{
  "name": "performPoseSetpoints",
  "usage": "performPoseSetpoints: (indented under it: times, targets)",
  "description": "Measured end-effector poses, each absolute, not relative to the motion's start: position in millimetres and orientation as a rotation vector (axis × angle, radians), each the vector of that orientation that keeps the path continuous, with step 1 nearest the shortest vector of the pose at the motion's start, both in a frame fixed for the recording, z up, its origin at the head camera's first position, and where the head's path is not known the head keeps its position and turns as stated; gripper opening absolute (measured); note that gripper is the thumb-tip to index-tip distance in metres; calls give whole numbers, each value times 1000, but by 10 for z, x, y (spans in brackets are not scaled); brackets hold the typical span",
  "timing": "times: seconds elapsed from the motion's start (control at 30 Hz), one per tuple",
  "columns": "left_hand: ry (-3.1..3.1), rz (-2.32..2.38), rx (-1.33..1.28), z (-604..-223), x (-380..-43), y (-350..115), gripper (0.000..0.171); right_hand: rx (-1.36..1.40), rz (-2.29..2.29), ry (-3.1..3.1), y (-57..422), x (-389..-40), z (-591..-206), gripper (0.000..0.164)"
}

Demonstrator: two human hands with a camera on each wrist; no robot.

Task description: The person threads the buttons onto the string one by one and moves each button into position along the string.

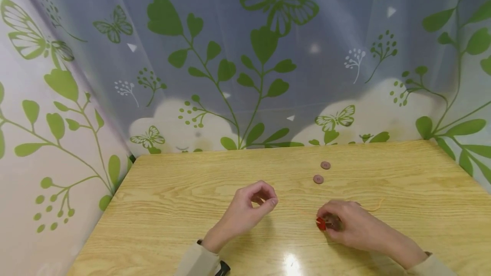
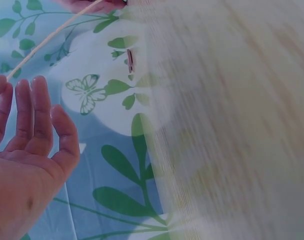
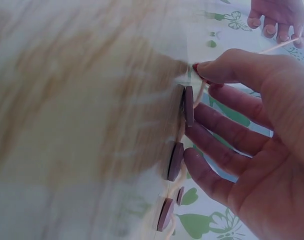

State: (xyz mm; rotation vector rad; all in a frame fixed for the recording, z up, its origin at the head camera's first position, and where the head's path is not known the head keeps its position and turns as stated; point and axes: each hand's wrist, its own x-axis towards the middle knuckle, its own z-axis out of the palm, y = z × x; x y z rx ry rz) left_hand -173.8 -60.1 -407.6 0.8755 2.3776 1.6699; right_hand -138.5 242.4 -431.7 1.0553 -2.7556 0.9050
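In the head view my left hand is raised over the table, thumb and forefinger meeting. The left wrist view has this hand pinching the end of a thin pale cord, stretched taut toward my right hand. My right hand is low over the tabletop and pinches a small red piece, probably a button, between thumb and forefinger. Beneath its palm are dark brown buttons. The right wrist view has several brown buttons standing edge-on by the other fingers, with cord beside them.
Two loose brown buttons, one farther and one nearer, lie beyond my right hand. A yellowish cord tail trails on the wooden table to its right. A leaf-patterned curtain hangs along the back edge.
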Motion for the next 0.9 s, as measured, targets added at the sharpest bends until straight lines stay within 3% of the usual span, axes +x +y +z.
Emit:
performPoseSetpoints:
  times: [0.33, 0.9]
  targets:
    - [2365, 1669, 936, -4061, -1719, -565, 5, 1003, 993, -2649, 2344, -1352, -4257, 22]
    - [2353, 1659, 949, -4016, -1674, -499, 6, 898, 1205, -2311, 1929, -1402, -4177, 30]
